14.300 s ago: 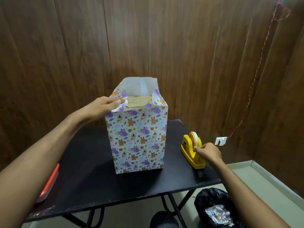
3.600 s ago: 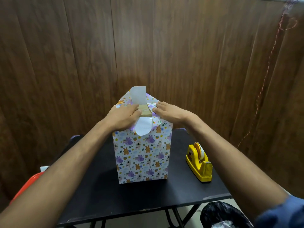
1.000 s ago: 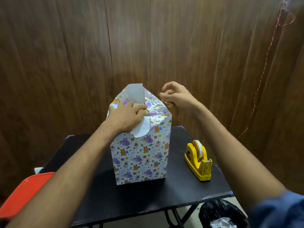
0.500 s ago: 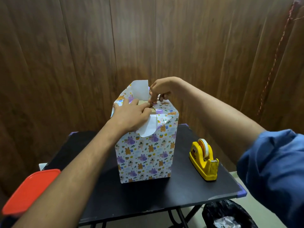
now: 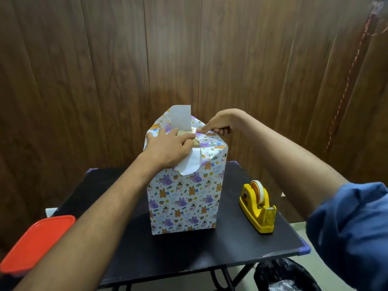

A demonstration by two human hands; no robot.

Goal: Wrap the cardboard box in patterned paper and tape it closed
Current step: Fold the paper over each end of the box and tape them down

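Note:
The cardboard box (image 5: pixel 196 143) stands upright mid-table, its sides covered in animal-patterned paper (image 5: pixel 184 198). Only a strip of bare cardboard shows on top. My left hand (image 5: pixel 168 149) lies flat on the top and presses the left flap down. A white near flap (image 5: pixel 189 164) curls out from under it. The back flap (image 5: pixel 181 116) stands up, white side toward me. My right hand (image 5: pixel 218 124) reaches over from the right. Its straight index finger presses a shiny piece of tape (image 5: pixel 194 131) onto the top seam, and its other fingers are curled.
A yellow tape dispenser (image 5: pixel 257 206) sits on the black table (image 5: pixel 210 253) to the right of the box. A red plastic lid (image 5: pixel 35 242) lies at the left edge. A black bin bag (image 5: pixel 283 274) sits below the table's right corner. A wood-panelled wall stands close behind.
My right hand has come down from mid-air with the tape onto the box top and now presses it on the seam. My left hand has stayed on the left flap.

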